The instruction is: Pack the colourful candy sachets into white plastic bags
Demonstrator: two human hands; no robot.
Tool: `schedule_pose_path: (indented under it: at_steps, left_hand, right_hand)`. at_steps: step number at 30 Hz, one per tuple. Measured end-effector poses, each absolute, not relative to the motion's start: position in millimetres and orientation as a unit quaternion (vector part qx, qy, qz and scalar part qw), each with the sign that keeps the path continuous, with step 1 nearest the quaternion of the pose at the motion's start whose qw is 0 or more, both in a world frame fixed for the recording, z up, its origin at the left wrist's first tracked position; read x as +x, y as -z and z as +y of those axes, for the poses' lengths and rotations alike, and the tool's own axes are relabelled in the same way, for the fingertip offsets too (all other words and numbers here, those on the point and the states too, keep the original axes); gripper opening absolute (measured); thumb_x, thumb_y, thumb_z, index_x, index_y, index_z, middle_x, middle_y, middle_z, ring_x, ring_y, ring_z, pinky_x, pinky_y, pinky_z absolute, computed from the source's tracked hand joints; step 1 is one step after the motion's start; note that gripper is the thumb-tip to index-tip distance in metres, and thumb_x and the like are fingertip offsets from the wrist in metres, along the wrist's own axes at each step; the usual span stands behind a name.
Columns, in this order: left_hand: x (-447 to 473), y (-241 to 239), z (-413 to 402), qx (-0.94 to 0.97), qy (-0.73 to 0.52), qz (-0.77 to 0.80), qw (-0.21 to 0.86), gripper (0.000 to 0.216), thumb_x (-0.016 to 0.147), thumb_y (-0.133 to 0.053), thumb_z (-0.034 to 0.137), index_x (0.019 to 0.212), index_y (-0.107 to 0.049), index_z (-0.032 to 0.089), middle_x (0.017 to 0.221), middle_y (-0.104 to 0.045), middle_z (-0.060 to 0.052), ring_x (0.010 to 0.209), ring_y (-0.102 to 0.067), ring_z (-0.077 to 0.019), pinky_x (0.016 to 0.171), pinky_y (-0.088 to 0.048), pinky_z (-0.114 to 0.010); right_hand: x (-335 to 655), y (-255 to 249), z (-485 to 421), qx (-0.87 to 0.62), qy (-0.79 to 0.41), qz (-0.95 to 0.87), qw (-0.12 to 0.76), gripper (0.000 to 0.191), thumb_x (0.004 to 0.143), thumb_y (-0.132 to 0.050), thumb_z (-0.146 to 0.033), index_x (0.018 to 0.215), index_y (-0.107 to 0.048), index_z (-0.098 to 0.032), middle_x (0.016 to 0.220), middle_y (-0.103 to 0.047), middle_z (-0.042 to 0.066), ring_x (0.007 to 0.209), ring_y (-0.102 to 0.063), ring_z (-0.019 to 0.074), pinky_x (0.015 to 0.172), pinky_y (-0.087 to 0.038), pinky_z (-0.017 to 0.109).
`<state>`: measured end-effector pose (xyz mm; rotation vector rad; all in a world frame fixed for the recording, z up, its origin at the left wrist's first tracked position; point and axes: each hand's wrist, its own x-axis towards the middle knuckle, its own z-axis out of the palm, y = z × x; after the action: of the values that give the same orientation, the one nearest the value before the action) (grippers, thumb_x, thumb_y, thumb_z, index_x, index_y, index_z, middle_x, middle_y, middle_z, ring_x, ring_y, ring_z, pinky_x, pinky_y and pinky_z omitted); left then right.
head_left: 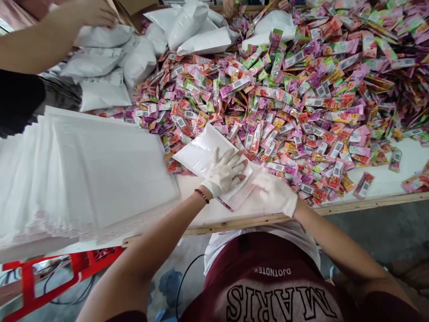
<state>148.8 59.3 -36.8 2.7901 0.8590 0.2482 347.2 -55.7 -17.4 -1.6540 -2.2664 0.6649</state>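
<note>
A white padded mailer bag (194, 154) lies tilted at the front of the table, its flap with a printed strip toward me. My left hand (224, 172), in a white glove with some fingertips bare, rests spread and flat on the bag. My right hand (275, 193), also in a white glove, is at the flap's right edge with its fingers curled in against it. Slight blur softens those fingers. Just beyond both hands spreads a big heap of small colourful sachets (254, 105) with barcodes.
To the left lies a fanned stack of flat white mailers (110, 161). Filled white packages (103, 91) are piled behind it, where another person's hand (95, 15) reaches in. The table's wooden edge (241, 222) runs before me, with a red plastic frame (28, 286) below left.
</note>
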Motion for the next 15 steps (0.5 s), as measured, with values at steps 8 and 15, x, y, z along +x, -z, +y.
schedule_pose_path:
  at_steps: [8,15]
  left_hand:
    - [160.6,41.8,54.3,0.943,-0.111,0.301,0.094,0.037,0.094,-0.051,0.036,0.127,-0.066,0.028,0.137,-0.061,-0.011,0.135,-0.044,-0.0352,0.116,-0.002,-0.074]
    - [134.1,54.4,66.4,0.968,-0.078,0.217,0.102,0.049,0.094,-0.054,0.038,0.142,-0.053,0.033,0.155,-0.045,-0.01,0.144,-0.035,-0.0356,0.115,-0.007,-0.074]
  right_hand:
    - [375.7,21.5,-11.6,-0.702,-0.183,-0.688,0.0,0.026,0.092,-0.048,-0.018,0.11,-0.067,-0.016,0.111,-0.066,0.014,0.102,-0.061,0.0264,0.085,-0.045,0.035]
    - [358.6,12.9,-45.2,-0.645,-0.159,-0.747,0.017,0.029,0.098,-0.041,-0.022,0.097,-0.069,-0.018,0.102,-0.068,0.012,0.092,-0.061,0.0234,0.075,-0.042,0.032]
